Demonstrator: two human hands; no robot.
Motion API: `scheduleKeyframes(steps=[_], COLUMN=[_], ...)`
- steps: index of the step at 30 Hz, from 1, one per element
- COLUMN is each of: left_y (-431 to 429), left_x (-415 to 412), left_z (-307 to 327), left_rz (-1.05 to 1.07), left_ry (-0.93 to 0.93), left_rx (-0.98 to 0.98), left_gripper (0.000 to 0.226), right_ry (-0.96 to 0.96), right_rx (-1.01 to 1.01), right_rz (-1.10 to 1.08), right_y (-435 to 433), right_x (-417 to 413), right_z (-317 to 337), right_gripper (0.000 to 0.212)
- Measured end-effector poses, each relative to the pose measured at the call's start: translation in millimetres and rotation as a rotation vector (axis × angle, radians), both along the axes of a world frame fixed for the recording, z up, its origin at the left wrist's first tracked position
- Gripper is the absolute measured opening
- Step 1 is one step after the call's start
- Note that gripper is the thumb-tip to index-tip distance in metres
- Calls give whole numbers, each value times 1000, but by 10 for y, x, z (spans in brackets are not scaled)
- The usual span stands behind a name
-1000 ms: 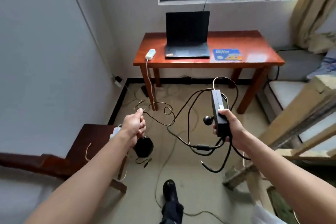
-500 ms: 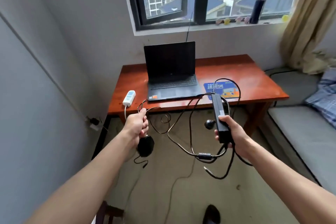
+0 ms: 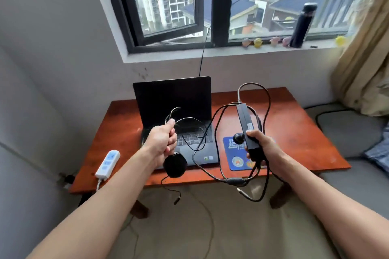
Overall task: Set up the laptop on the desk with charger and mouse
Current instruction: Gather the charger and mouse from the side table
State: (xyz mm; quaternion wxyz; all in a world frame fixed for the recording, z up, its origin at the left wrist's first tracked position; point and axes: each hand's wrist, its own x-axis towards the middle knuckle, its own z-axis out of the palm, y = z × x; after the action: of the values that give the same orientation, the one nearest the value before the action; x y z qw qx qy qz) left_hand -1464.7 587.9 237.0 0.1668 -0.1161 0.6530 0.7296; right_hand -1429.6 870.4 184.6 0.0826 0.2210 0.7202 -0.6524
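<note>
**Up to the desk with both hands full of cable**

The desk (image 3: 305,132) has come much closer than a second ago; the person has walked up to it, and both loads now hang over its front edge.

Nearest, the left hand (image 3: 162,141) is fisted round a thin cord, with the black mouse (image 3: 175,164) dangling just below it and the cord's plug end swinging lower. The right hand (image 3: 261,149) is wrapped round the lower end of the charger brick (image 3: 246,126), held upright, and its cable (image 3: 221,174) droops in tangled loops between the two hands.

On the desk, a white power strip (image 3: 107,162) lies at the left front corner and a blue mouse pad (image 3: 231,153) sits beside the open laptop (image 3: 172,99), which stands near the wall under the window.

The step looks to be setting things down. It would go best to lay the brick on bare wood first, shake the loops apart before plugging in, and keep the dangling ends from snagging the desk edge.
</note>
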Motion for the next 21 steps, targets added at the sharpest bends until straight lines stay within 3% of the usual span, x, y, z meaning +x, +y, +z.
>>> scheduleKeyframes(steps=[10,17,21], left_y=[727,1233,1505], left_x=[-1673,-2554,-2943], left_z=[-69,-100,-201], left_rz=[-200,-308,-333], left_ry=[-17,-62,-92], left_rx=[-2,-2,-16], left_gripper=[43,42,43], right_ry=[9,-2,5], right_rx=[131,278,252], right_rz=[-68,-88,-61], right_y=[736,1149,1389], right_x=[-1435,-2146,-2484], right_z=[26,39,-87], right_gripper=[54,39,36])
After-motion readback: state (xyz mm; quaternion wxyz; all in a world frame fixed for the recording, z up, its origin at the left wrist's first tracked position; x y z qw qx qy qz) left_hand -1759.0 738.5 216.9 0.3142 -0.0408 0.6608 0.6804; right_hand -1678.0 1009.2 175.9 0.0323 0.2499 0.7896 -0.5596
